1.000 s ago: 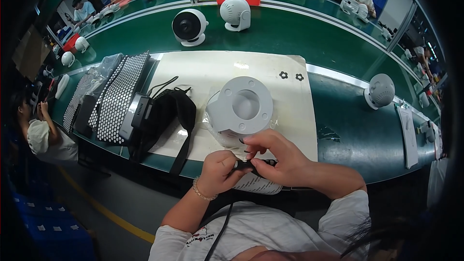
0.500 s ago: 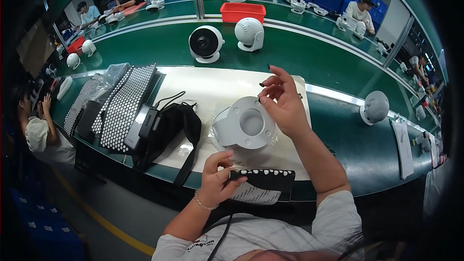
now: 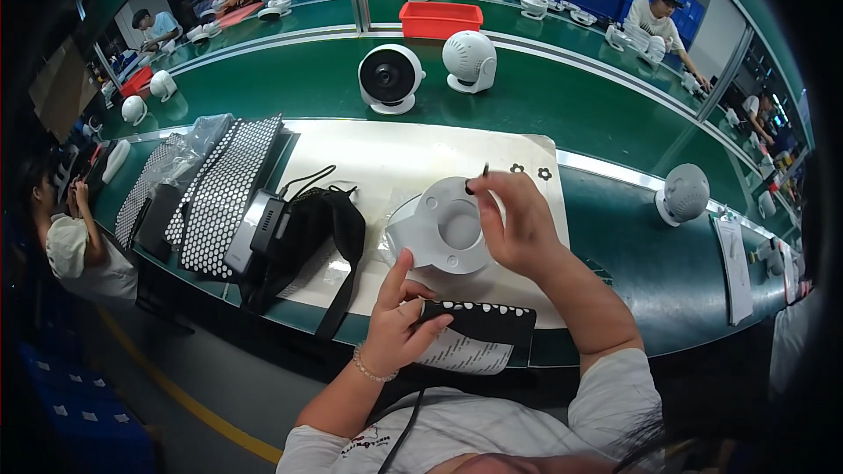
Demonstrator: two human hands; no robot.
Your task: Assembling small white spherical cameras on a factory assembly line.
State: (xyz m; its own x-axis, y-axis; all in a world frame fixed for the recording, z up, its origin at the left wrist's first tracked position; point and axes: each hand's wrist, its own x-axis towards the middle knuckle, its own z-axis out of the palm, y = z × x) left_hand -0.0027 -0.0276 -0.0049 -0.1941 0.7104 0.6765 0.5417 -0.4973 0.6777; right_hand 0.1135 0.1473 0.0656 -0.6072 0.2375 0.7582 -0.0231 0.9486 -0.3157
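A white device with a round base (image 3: 428, 241) lies bottom up on a mat, with a round recess in its middle and small round spots near its rim. My right hand (image 3: 522, 224) is over its right side, thumb and finger pinched at the upper rim; anything between the dark-nailed fingertips is too small to make out. In my left hand (image 3: 392, 325) is a black sheet with white dots (image 3: 479, 325), curled over so that its printed pale backing shows. My left index finger stretches up to the device's lower left edge.
White dotted black sheets (image 3: 219, 197), a grey device with a black strap (image 3: 255, 233) and clear plastic lie left on the pale mat (image 3: 351, 145). Two white cameras (image 3: 391, 79) stand on the green belt beyond. Another white device (image 3: 683, 195) and a clipboard (image 3: 731, 268) are right.
My right hand has come down and closed its fingers at the device's rim. My left index finger has straightened toward the device. The two cameras on the belt have shifted right.
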